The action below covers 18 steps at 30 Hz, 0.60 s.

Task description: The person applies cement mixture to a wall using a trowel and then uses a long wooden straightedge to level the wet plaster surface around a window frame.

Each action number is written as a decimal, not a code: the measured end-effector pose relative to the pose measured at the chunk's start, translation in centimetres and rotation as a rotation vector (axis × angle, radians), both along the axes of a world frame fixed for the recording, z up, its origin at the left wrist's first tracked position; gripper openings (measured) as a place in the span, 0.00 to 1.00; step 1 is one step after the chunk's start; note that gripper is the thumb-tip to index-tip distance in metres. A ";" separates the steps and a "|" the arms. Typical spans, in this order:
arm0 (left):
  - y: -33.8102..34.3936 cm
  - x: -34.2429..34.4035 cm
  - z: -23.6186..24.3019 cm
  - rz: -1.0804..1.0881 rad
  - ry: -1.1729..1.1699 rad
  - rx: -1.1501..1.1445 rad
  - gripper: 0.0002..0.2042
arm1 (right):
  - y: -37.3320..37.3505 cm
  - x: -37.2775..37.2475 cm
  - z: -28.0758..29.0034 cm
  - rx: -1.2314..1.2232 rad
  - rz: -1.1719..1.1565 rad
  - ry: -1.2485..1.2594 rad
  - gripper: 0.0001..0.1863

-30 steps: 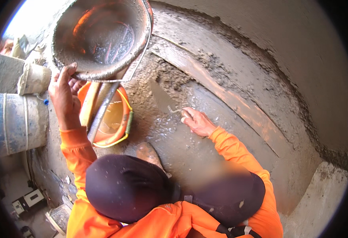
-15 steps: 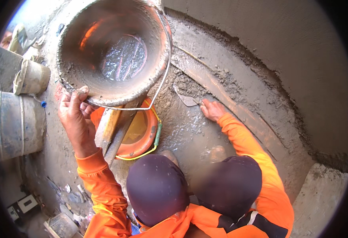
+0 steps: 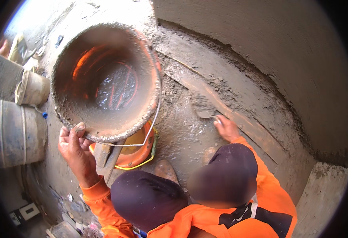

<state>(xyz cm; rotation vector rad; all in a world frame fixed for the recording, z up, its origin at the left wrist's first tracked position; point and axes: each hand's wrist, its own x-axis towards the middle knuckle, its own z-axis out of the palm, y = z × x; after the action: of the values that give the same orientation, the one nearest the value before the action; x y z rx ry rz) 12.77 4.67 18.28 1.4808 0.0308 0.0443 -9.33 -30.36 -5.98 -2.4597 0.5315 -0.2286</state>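
Observation:
My left hand (image 3: 75, 147) grips the rim of an orange bucket (image 3: 106, 79) caked in grey mortar, held up and tilted so its wet inside faces me. A wire handle hangs from its lower edge. My right hand (image 3: 226, 127) holds a trowel (image 3: 202, 110) loaded with mortar, pressed at the wet cement strip (image 3: 221, 95) along the foot of the grey wall (image 3: 269, 51). Under the bucket lies a second orange bucket (image 3: 136, 152) with a wooden float (image 3: 104, 156) across it. My knees in dark trousers fill the lower middle.
A blue drum (image 3: 11, 133) and a small pale bucket (image 3: 33, 88) stand at the left. Rubble and scraps litter the ground at the lower left. A concrete block (image 3: 324, 190) sits at the lower right. The wall curves along the right.
The mortar-caked bucket has come lower and nearer, tilting more toward me. My right hand with the trowel has shifted right along the cement strip.

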 end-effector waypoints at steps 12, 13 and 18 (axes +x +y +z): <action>-1.7 0.6 0.2 0.011 -0.005 0.039 0.08 | 3.6 18.5 2.2 1.762 -0.173 -0.242 0.10; -2.9 0.2 0.2 0.036 -0.032 0.051 0.09 | 2.9 21.7 0.8 1.716 -0.161 -0.262 0.09; 1.4 1.0 1.1 0.009 -0.031 0.161 0.12 | 0.8 25.4 -4.4 1.638 -0.274 -0.247 0.08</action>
<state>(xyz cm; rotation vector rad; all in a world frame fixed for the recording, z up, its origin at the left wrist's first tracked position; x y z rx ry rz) 13.80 6.10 19.35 1.6409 0.0088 0.0781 16.12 -29.56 -10.37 -0.7615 0.5738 -0.1043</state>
